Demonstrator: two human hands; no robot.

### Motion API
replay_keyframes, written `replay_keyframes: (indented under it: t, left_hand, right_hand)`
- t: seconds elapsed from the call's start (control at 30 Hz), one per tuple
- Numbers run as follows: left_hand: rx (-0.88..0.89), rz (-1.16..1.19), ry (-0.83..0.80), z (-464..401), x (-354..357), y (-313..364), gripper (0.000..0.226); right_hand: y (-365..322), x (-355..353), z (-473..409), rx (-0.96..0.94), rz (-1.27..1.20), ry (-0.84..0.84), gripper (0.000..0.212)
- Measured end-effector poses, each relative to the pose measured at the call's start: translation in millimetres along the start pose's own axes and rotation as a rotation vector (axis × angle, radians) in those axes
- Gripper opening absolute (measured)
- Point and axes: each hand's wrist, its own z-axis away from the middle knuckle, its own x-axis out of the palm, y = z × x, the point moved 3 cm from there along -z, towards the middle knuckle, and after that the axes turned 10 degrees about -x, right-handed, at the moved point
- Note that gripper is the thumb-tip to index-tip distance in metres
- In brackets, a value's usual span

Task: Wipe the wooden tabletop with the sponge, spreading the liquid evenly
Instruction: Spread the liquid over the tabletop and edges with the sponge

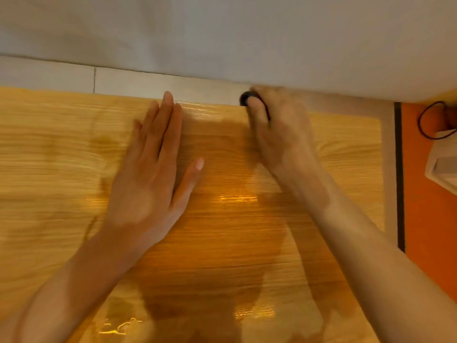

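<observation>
Two hands | our left hand (148, 174) flat, fingers straight, steadying wooden tabletop (61, 149) | right hand (279, 129) curled round dark sponge (247, 98) beneath fingertips | we judge: keep pressure even, overlap strokes.

I see my left hand (150, 174) lying flat on the wooden worktop (61, 149), fingers straight and pointing toward the far edge. My right hand (279, 129) is curled around a dark sponge (247, 98) at the far edge, just beside the pale wall strip (138, 81). Wet, glossy patches of liquid (237, 199) shine between and near my arms. Far right, a black cable (429, 120) loops over an orange surface (425, 206).
</observation>
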Motion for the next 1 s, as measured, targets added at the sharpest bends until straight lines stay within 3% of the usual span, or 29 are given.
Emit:
replay_keyframes:
  t: [0.1,0.17,0.33,0.67,0.8,0.9,1.0]
  left_hand:
    - [-0.044,0.012,0.050,16.3,-10.3,-33.1,0.070]
    - [-0.119,0.050,0.082,32.6,-18.3,-64.3,0.068]
    - [-0.226,-0.054,0.087,68.1,-31.3,-124.9,0.066]
    - [-0.269,-0.136,0.084,68.0,-44.5,-108.5,0.069]
    - [-0.255,-0.116,0.092,68.3,-43.9,-108.9,0.069]
    - [-0.245,-0.120,0.097,68.5,-42.5,-111.4,0.070]
    - [-0.230,-0.122,0.130,68.7,-42.0,-111.8,0.069]
  right_hand:
    - [-30.4,16.3,-6.1,-0.149,-0.091,-0.058,0.036]
    - [-13.9,3.0,-3.8,-0.118,-0.189,-0.083,0.040]
    - [27.9,-30.2,19.3,0.044,-0.093,-0.012,0.035]
    - [-145.3,56.9,-41.8,-0.184,-0.369,-0.093,0.027]
    - [-111.0,39.0,-36.8,-0.194,-0.387,-0.178,0.027]
    - [-55.0,7.8,-15.7,-0.094,-0.219,-0.087,0.028]
    - [-46.4,-1.0,-7.8,-0.034,-0.125,-0.012,0.032]
